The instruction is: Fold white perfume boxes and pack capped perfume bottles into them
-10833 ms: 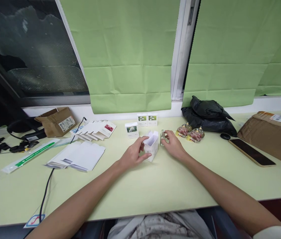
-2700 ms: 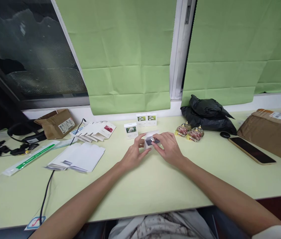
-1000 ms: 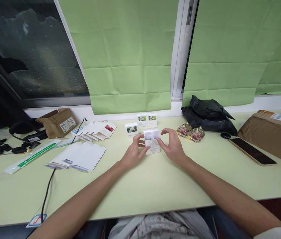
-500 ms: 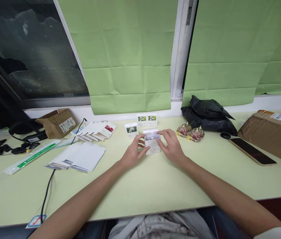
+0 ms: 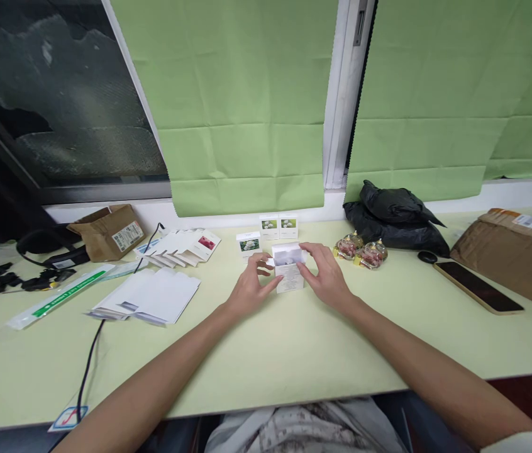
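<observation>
A small white carton [image 5: 289,279] stands upright on the table between my hands, its top flaps up and its mouth open. My left hand [image 5: 251,284] holds its left side, thumb against the front and fingers curled by a side flap. On the other side, my right hand [image 5: 325,274] grips the right edge between thumb and fingers. Something pale shows inside the mouth, too small to make out. Just behind stands a closed white box with a flower picture [image 5: 249,244], and two similar boxes [image 5: 278,227] are against the wall.
To the left lie fanned flat cartons [image 5: 181,248], a stack of white flat cartons [image 5: 153,297], a brown box [image 5: 108,233] and a black cable [image 5: 90,358]. Right are ornate glass bottles [image 5: 370,255], black plastic bags [image 5: 393,217], a phone [image 5: 478,287] and a brown parcel [image 5: 515,258].
The carton's back flap stands slightly higher and the mouth looks narrower, with less of the inside showing. My left fingers have shifted a little at the left flap.
</observation>
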### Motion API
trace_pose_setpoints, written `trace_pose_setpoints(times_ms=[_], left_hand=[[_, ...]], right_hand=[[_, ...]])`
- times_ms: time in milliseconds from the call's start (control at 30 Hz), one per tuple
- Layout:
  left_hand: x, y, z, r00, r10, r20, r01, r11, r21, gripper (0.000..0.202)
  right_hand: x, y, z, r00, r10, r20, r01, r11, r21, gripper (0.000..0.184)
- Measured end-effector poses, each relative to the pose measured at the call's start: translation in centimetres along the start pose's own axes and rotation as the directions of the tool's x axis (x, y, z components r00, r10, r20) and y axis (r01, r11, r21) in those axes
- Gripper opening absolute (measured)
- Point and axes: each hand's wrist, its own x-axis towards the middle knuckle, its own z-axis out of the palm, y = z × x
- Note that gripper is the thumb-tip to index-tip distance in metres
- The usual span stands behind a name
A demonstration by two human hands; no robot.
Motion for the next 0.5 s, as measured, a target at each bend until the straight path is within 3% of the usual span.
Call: trace_pose_setpoints(times_ms=[267, 500], left_hand=[[-0.16, 0.04, 0.16, 1.0, 0.001, 0.009, -0.001, 1.0, 0.006, 0.056], [-0.21, -0.16, 0.3, 0.999, 0.035, -0.022, -0.035, 0.999, 0.017, 0.056]], right_hand=[[0.02, -0.09, -0.25, 0.999, -0.02, 0.039, 0.019, 1.0, 0.022, 0.013], [-0.11, -0.11, -0.03, 0.998, -0.02, 0.051, 0.019, 0.999, 0.036, 0.011]])
